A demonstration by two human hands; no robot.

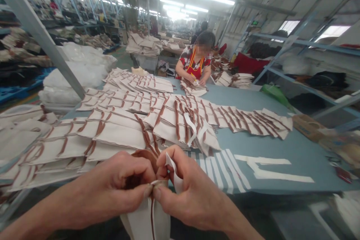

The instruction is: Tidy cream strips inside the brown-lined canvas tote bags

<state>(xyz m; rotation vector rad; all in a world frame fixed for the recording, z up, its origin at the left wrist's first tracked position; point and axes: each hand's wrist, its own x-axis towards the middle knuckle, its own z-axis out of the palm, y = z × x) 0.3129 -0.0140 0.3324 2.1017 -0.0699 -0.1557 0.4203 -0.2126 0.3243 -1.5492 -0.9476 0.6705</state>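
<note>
A cream fabric piece [140, 217] with a brown seam hangs at the bottom centre, its top edge pinched between both hands. My left hand [112, 187] grips it left of the seam, thumb against curled fingers. On the right of the seam, my right hand [194, 191] pinches the same piece, and a white strip [177, 180] curls out between its fingers. Part of the fabric's brown inner side [144, 154] shows behind the fingertips. Overlapping cream pieces with brown edges [118, 132] cover much of the blue table [272, 150] beyond. White strips [218, 172] lie right of the hands.
Across the table a person in a red apron [197, 63] handles fabric pieces. Two longer cream strips [284, 175] lie at the right, near a cardboard box [306, 126]. A metal post [45, 37] rises at the left by plastic-wrapped bundles [74, 77]. Shelves [303, 82] stand right.
</note>
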